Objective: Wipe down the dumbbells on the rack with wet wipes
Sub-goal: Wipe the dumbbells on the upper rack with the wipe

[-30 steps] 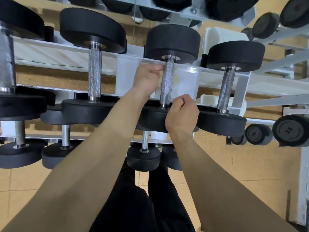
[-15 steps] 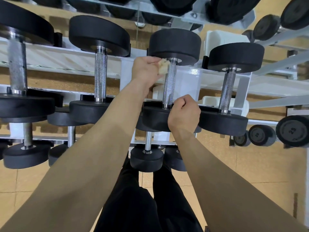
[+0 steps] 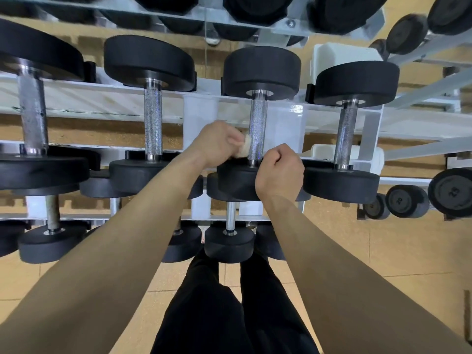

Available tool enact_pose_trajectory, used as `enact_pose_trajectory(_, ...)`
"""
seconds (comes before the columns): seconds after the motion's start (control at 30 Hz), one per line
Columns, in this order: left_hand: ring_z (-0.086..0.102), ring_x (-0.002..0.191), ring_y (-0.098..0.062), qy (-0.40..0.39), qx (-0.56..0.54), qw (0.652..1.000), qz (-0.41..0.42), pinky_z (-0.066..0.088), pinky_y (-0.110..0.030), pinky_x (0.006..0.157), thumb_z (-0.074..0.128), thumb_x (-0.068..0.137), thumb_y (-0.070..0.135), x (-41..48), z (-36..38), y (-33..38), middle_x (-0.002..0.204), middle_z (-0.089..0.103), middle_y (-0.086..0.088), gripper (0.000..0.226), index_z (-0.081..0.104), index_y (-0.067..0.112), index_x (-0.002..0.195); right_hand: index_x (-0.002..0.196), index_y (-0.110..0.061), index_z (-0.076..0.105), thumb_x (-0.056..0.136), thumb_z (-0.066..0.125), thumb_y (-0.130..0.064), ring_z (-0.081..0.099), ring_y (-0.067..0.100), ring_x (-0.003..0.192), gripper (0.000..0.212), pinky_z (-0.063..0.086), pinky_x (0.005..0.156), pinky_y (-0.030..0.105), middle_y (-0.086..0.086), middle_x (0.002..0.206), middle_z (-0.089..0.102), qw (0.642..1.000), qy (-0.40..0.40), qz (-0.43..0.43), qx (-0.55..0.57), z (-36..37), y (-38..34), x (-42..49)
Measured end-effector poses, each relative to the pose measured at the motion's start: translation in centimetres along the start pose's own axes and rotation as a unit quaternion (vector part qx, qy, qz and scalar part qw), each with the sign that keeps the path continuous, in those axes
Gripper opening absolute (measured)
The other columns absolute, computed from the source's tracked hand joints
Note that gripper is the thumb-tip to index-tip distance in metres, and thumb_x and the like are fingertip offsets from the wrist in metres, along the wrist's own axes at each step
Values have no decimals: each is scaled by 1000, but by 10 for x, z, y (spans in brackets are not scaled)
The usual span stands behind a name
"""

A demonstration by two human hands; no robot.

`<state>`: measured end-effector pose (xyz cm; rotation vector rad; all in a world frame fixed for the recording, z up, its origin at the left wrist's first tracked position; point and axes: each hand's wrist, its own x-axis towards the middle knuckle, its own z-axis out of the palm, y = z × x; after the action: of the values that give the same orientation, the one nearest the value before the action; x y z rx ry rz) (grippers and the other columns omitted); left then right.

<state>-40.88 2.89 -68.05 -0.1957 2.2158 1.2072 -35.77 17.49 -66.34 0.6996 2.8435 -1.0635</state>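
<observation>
You're pinching a wipe [image 3: 243,149] in your left hand [image 3: 217,144], fingers curled tight round it, grip narrow. The wipe is pressing against the left side of the handle [image 3: 258,118] low down, near its base. The handle belongs to the dumbbell [image 3: 261,70] lying third from the left on the middle shelf of the rack [image 3: 76,103], handle running away from you.

Your right hand [image 3: 279,172] is curling into a tight fist and resting on the near head [image 3: 237,183], just beside the handle's base on the right. I can't tell if the fist is touching the handle itself.

The rack is white metal with worn paint, and black round-headed dumbbells are sitting side by side on each shelf. A neighbour [image 3: 152,129] is lying to the left, another [image 3: 344,134] to the right, and smaller ones [image 3: 229,241] on the shelf below. The floor [image 3: 357,251] is tan and speckled. More weights [image 3: 454,191] are standing on a second rack at right. Your legs in black trousers [image 3: 204,315] are showing between your forearms.
</observation>
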Motion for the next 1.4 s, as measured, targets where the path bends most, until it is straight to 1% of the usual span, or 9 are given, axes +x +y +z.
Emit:
enact_pose_trajectory(0.1,68,94,-19,79,-184,978,-47,56,-29,92,57,92,-7,20,3,14,97,72,-2,28,74,13,102,73,-12,57,86,29,-28,57,27,75,34,50,70,42,5,74,61,1000,0,5,-1,0,0,1)
enact_pose_trajectory(0.27,67,59,-14,76,-465,881,-53,52,-28,67,42,100,-13,22,12,39,65,70,0,37,67,11,88,72,-14,54,86,30,-26,55,29,76,30,44,67,37,5,74,59,1000,6,-5,1,1,1,1)
enact_pose_trajectory(0.4,60,53,-5,42,-389,919,-55,54,-21,64,44,98,-10,17,22,24,68,67,0,34,72,7,106,73,-14,54,86,30,-27,55,29,76,30,43,67,37,5,74,60,1000,11,-7,3,2,2,1)
enact_pose_trajectory(0.53,69,82,-19,-9,-192,980,-43,60,-34,84,52,90,-9,16,14,1,99,76,-11,30,74,5,104,73,-14,53,86,30,-29,55,30,76,30,47,68,42,6,73,60,1000,16,-14,6,3,3,2)
enact_pose_trajectory(0.67,59,77,-17,-80,-76,993,-44,56,-27,77,53,91,-6,8,5,-7,83,64,-12,18,70,-9,96,73,-12,56,84,26,-35,55,29,75,39,49,69,46,5,72,59,1000,14,-15,7,4,4,1)
enact_pose_trajectory(0.87,64,54,-9,122,-347,921,-126,60,-23,65,48,90,-17,20,3,41,59,65,-2,46,71,15,66,72,-13,54,84,25,-34,55,27,74,39,50,66,45,3,70,57,1000,5,-12,11,2,3,1)
enact_pose_trajectory(0.97,64,65,-19,210,-462,848,-152,60,-30,74,52,92,-12,36,4,51,69,69,-8,33,72,11,78,73,-11,57,87,30,-28,56,26,74,35,51,68,48,3,70,58,1000,0,-5,11,3,2,1)
enact_pose_trajectory(1.17,72,92,-13,191,-191,960,-73,59,-33,93,63,94,8,5,17,32,99,74,3,21,77,14,110,73,-12,56,85,26,-33,56,26,73,39,51,67,47,2,69,57,1000,2,-9,12,2,1,0)
enact_pose_trajectory(1.4,69,94,-16,14,59,998,-3,52,-24,93,67,90,5,-38,4,26,87,72,3,17,82,13,90,73,-15,56,83,22,-38,57,27,74,43,51,69,46,3,71,58,1000,10,-8,16,-1,-2,-1)
